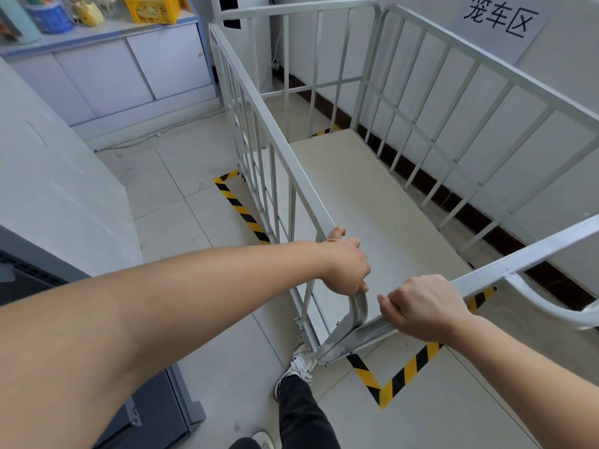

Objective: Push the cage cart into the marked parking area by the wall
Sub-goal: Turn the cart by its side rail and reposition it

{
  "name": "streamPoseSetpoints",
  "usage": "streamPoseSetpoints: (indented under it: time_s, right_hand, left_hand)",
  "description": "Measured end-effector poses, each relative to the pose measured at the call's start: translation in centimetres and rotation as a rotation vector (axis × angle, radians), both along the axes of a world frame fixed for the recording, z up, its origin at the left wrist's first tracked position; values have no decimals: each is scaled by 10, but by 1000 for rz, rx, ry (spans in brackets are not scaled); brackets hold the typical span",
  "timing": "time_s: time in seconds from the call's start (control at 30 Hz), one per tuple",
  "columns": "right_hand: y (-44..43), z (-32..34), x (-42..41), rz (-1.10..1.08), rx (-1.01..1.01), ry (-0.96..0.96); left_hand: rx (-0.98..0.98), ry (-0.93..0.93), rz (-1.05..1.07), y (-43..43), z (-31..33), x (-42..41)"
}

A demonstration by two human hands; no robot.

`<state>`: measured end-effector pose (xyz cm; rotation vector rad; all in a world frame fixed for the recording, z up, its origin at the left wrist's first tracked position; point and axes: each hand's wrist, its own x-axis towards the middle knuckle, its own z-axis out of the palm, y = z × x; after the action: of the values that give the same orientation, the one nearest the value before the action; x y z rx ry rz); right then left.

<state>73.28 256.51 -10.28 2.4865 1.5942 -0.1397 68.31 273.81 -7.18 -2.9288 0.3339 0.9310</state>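
The grey metal cage cart (382, 189) stands beside the white wall, its barred sides open at the top and its pale floor bare. Yellow-and-black tape (398, 380) marks the parking area on the floor; the cart sits mostly within it, with tape showing at the near corner, along the left side and at the far end. My left hand (345, 264) grips the near end of the left side rail. My right hand (421, 309) is closed over the near crossbar. My foot (299, 364) sits by the cart's near left corner.
A paper sign (500, 19) with characters hangs on the wall above the cart. A low white cabinet (129, 72) with a yellow crate (152, 8) and other items stands at the back left. A dark grey unit (155, 403) is at my left, close to the cart.
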Motion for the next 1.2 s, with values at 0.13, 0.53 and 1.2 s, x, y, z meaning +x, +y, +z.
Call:
streamPoseSetpoints:
  time_s: [0.13,0.53,1.2]
  right_hand:
    - [-1,2,-1,-1,-9,3]
    - [3,2,-3,-22,-23,12]
    - [15,8,7,-52,-53,4]
  left_hand:
    - [-2,-4,-12,0,1,0]
    - [-4,6,-7,4,0,2]
    - [21,-13,7,11,1,13]
